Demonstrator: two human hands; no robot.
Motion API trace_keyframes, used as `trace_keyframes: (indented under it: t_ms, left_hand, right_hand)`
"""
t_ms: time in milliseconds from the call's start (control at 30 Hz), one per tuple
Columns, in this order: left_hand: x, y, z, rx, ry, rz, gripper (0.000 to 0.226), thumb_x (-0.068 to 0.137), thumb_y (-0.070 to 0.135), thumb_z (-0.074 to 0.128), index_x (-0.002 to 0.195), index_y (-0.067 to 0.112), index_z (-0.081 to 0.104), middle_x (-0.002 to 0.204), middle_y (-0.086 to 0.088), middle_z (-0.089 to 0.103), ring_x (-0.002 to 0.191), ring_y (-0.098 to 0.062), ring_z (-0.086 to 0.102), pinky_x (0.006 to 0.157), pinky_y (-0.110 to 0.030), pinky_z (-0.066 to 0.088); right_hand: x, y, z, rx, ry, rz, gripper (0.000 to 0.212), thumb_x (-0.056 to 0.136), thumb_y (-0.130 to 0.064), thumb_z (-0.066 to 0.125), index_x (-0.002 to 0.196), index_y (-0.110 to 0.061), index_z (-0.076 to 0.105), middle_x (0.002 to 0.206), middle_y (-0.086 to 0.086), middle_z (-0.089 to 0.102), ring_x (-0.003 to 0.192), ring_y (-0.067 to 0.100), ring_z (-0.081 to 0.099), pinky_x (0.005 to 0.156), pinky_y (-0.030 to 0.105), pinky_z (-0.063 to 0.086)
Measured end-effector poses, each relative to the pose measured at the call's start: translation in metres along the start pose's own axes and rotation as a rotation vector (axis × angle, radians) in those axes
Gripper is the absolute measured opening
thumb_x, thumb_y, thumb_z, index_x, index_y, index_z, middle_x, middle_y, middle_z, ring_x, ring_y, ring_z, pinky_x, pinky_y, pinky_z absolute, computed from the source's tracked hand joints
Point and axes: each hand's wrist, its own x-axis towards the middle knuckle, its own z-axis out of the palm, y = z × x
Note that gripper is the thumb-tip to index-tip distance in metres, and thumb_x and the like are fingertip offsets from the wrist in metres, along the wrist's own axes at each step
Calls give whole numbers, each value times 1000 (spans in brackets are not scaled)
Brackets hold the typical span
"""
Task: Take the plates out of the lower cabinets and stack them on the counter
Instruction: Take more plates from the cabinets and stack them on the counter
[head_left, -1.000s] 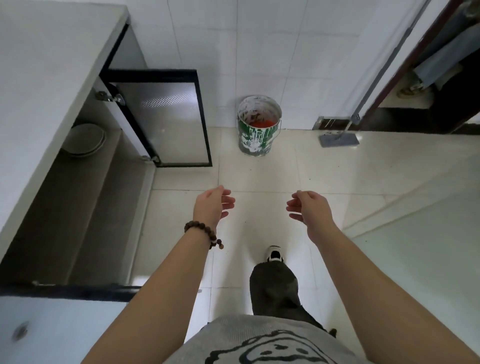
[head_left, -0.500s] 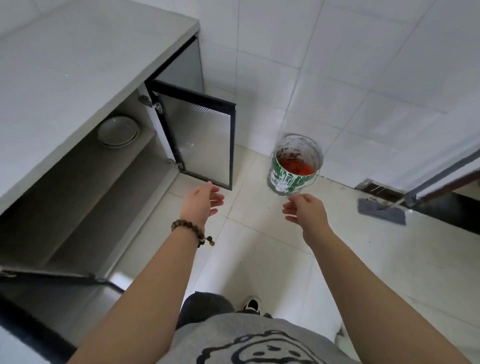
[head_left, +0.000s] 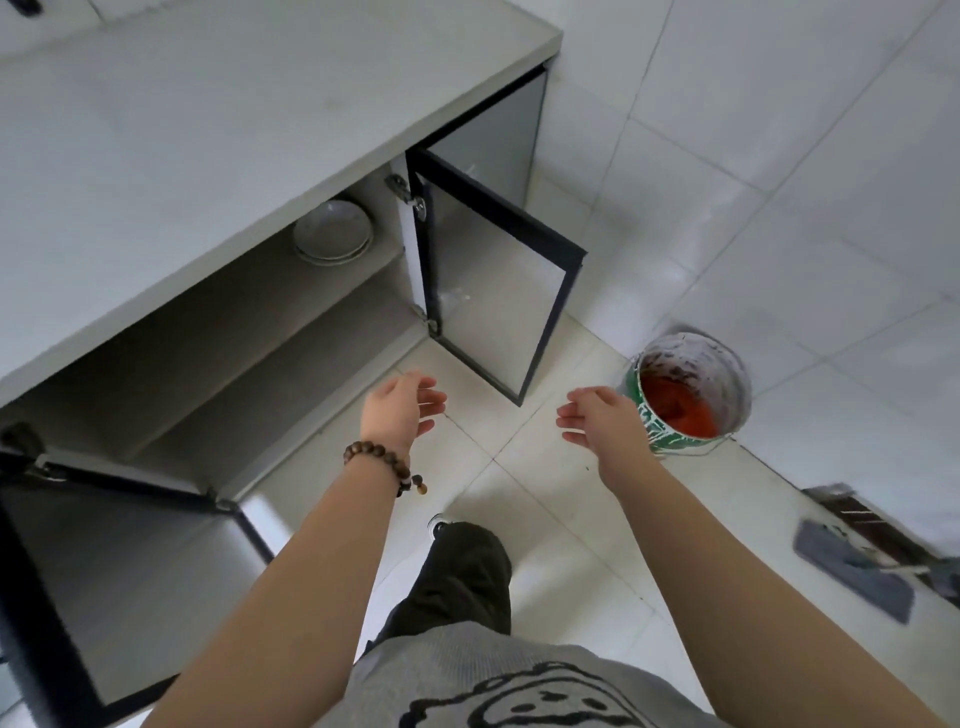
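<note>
Holding the left hand (head_left: 397, 410), bead bracelet (head_left: 382, 460) at the wrist, out over the floor tiles just in front of the open lower cabinet (head_left: 249, 338), fingers loosely spread and gripping nothing. Holding the right hand (head_left: 602, 421) out beside it, equally relaxed and empty, close to a paint bucket (head_left: 691, 395) standing on the floor. Looking past the left hand, up and to its left, at the stack of plates (head_left: 332, 234) sitting well apart from both hands on the upper shelf, under the counter (head_left: 208, 114), just beside the hinge side of the open door (head_left: 493, 280).
</note>
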Motion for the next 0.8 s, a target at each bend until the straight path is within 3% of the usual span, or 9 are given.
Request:
trace_keyframes:
  t_ms: [133, 267, 500, 800]
  left_hand:
    - [42, 29, 3, -80, 49, -9, 31, 97, 33, 45, 92, 10, 66, 82, -5, 72, 81, -19, 68, 80, -36, 54]
    - [80, 61, -7, -119, 109, -15, 30, 97, 34, 45, 91, 13, 66, 83, -5, 72, 82, -19, 69, 80, -35, 54]
    - [120, 92, -31, -200, 214, -28, 31, 97, 34, 46, 92, 13, 67, 79, -3, 72, 78, -17, 69, 74, -32, 53]
    - [153, 105, -50, -315, 369, -83, 30, 97, 33, 46, 92, 12, 67, 82, -5, 73, 81, -19, 69, 80, -35, 54]
  right_hand:
    - [44, -39, 30, -74, -42, -27, 13, 91, -9, 51, 83, -11, 62, 71, 7, 66, 69, 21, 65, 67, 32, 56]
    - [82, -80, 68, -151, -106, -36, 10, 92, -11, 51, 90, -11, 62, 78, 8, 68, 74, 20, 66, 76, 35, 58]
    - [118, -122, 138, -186, -235, -47, 12, 90, -11, 53, 84, -12, 62, 73, 6, 68, 69, 18, 68, 64, 29, 53]
    - [164, -149, 202, -283, -381, -20, 11, 92, -14, 55, 84, -16, 62, 72, 3, 68, 70, 18, 66, 68, 32, 52]
